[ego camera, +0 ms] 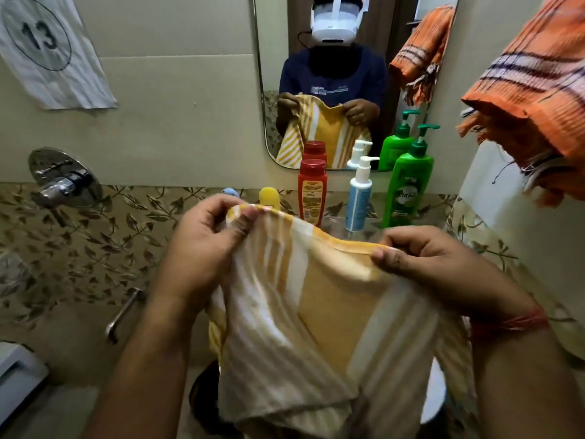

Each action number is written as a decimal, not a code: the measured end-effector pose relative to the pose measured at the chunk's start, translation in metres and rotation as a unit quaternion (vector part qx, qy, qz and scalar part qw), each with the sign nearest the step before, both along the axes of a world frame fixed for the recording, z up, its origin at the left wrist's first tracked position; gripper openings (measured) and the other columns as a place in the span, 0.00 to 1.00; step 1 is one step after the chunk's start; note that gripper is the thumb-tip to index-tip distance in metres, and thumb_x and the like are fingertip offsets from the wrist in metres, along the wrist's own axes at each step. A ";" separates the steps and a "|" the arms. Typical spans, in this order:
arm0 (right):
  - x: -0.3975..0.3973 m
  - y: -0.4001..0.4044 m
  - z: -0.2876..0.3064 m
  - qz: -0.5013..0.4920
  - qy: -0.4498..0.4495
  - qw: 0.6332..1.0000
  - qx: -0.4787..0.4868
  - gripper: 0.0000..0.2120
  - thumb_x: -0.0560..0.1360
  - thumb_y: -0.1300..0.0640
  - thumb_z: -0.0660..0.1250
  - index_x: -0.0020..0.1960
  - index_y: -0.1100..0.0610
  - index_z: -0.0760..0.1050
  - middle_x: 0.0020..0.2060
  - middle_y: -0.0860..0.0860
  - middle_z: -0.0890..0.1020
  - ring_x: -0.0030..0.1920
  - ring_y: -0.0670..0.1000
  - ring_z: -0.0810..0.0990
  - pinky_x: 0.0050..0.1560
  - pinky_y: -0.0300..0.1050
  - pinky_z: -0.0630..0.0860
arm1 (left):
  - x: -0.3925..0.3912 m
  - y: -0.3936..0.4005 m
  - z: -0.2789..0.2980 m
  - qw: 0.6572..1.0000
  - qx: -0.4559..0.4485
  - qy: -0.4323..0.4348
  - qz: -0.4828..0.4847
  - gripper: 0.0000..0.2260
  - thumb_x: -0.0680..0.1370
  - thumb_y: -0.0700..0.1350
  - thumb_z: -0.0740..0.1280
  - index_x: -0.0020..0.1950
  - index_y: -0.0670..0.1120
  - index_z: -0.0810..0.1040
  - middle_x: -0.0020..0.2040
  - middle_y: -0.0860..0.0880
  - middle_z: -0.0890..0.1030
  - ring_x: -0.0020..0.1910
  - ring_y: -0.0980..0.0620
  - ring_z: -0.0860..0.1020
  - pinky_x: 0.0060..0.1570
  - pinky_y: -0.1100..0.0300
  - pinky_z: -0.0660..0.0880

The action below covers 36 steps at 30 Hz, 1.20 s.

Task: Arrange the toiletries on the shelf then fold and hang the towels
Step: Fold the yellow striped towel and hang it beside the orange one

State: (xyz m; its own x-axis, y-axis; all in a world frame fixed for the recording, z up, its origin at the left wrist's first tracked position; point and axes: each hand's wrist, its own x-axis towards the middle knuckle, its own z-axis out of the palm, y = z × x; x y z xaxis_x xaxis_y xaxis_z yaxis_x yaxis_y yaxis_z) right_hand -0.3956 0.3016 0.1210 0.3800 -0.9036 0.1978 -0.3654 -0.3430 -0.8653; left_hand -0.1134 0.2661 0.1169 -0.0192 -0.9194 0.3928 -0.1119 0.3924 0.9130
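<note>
A yellow and white striped towel (319, 315) hangs in front of me, held up by its top edge. My left hand (205, 245) pinches the towel's upper left corner, and my right hand (437, 258) pinches the top edge on the right. Behind the towel, on the shelf under the mirror, stand a red bottle (311, 191), a white and blue pump bottle (359, 198) and a green pump bottle (408, 188). A yellow cap (269, 196) and a small blue item (230, 192) peek over the towel's edge. An orange striped towel (538, 90) hangs at the upper right.
A mirror (345, 68) on the wall reflects me and the bottles. A chrome tap knob (63, 180) and a metal handle (122, 315) are on the left wall. A paper with the number 13 (47, 42) is stuck at the upper left.
</note>
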 end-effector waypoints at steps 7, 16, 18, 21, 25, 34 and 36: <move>0.044 -0.011 0.005 0.045 0.017 0.998 -0.051 0.11 0.77 0.50 0.65 0.39 0.55 0.77 0.35 0.47 0.77 0.39 0.43 0.74 0.39 0.42 0.70 | -0.040 0.008 -0.004 0.948 -0.033 -0.214 -0.232 0.12 0.75 0.48 0.73 0.58 0.49 0.81 0.52 0.56 0.84 0.53 0.59 0.81 0.53 0.60 0.78; -0.003 -0.002 0.001 -0.062 0.069 0.996 0.018 0.06 0.77 0.51 0.68 0.45 0.53 0.80 0.36 0.47 0.80 0.37 0.43 0.78 0.36 0.38 0.72 | -0.007 -0.016 -0.001 0.996 -0.060 0.021 0.059 0.09 0.82 0.42 0.66 0.41 0.48 0.80 0.37 0.51 0.79 0.35 0.58 0.74 0.35 0.67 0.72; -0.010 -0.002 0.001 -0.089 0.114 0.989 0.031 0.05 0.77 0.51 0.68 0.47 0.52 0.80 0.39 0.49 0.82 0.39 0.44 0.80 0.38 0.40 0.74 | -0.004 -0.020 -0.002 0.995 -0.057 0.021 0.080 0.10 0.82 0.44 0.66 0.41 0.49 0.79 0.34 0.53 0.78 0.33 0.58 0.73 0.33 0.67 0.72; -0.016 0.004 0.003 -0.079 0.198 0.975 0.068 0.06 0.76 0.47 0.68 0.46 0.48 0.80 0.39 0.48 0.83 0.38 0.45 0.82 0.38 0.47 0.78 | -0.003 -0.022 -0.004 0.993 -0.056 0.042 0.094 0.12 0.82 0.45 0.66 0.39 0.51 0.79 0.30 0.57 0.77 0.30 0.60 0.72 0.32 0.67 0.72; -0.018 0.025 0.023 -0.004 0.077 0.993 0.085 0.07 0.74 0.47 0.67 0.52 0.43 0.80 0.44 0.52 0.85 0.43 0.51 0.84 0.41 0.53 0.82 | -0.007 -0.023 -0.003 0.993 -0.053 0.050 0.092 0.11 0.82 0.45 0.66 0.40 0.50 0.78 0.28 0.58 0.77 0.29 0.62 0.72 0.31 0.68 0.71; 0.023 0.022 0.032 0.164 -0.054 0.984 0.038 0.13 0.78 0.71 0.62 0.61 0.65 0.75 0.47 0.57 0.86 0.49 0.55 0.86 0.42 0.52 0.84 | -0.041 -0.016 0.000 0.995 -0.030 -0.016 -0.091 0.07 0.75 0.53 0.68 0.46 0.51 0.81 0.39 0.54 0.81 0.39 0.57 0.79 0.42 0.64 0.76; 0.039 0.014 0.026 0.084 0.007 0.996 -0.039 0.08 0.77 0.67 0.67 0.54 0.61 0.79 0.40 0.50 0.85 0.41 0.47 0.85 0.37 0.40 0.81 | -0.045 -0.015 -0.001 0.994 -0.033 -0.019 -0.102 0.10 0.74 0.57 0.69 0.49 0.53 0.80 0.42 0.56 0.82 0.45 0.57 0.81 0.47 0.62 0.77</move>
